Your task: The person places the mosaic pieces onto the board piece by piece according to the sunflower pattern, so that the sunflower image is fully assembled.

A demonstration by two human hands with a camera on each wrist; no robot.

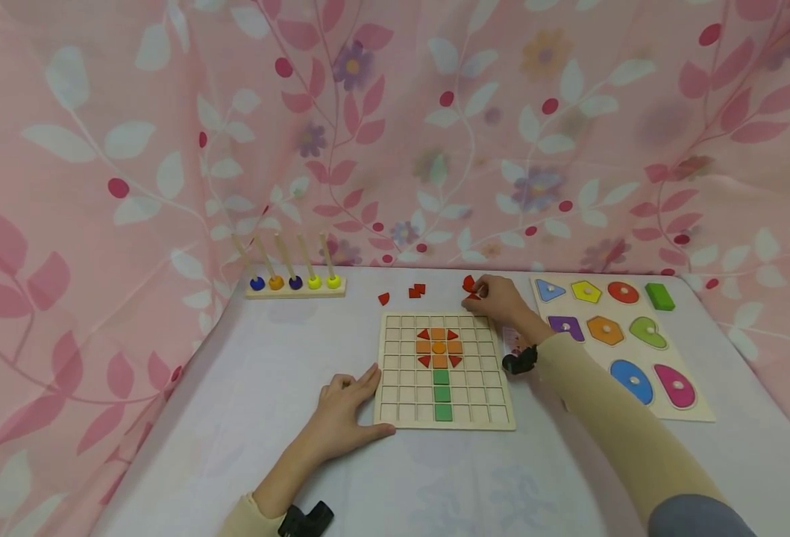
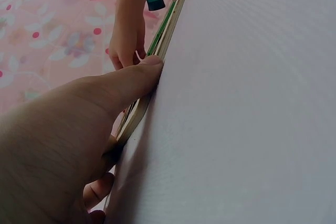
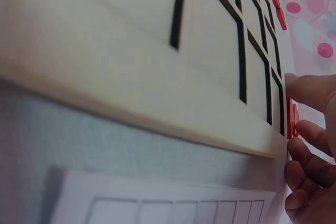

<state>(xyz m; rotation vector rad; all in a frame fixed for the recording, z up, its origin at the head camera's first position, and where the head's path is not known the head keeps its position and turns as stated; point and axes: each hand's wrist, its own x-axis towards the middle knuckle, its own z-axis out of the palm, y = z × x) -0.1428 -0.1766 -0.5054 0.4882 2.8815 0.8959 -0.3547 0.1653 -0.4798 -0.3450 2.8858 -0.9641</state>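
Note:
A wooden grid board lies flat on the table, bearing orange squares, an orange round piece, several red pieces and a column of green squares. My left hand rests at its near left corner, the thumb straight along the front edge and the index finger along the left side. Past the board's far right corner, my right hand has thumb and index finger at a small red piece, pinching it. Another red piece lies just beyond those fingertips.
Loose red pieces lie behind the board, with a single one further left. A peg stand with coloured beads stands at the back left. On the right are a shape puzzle board and a green block. A printed card lies beside the grid board.

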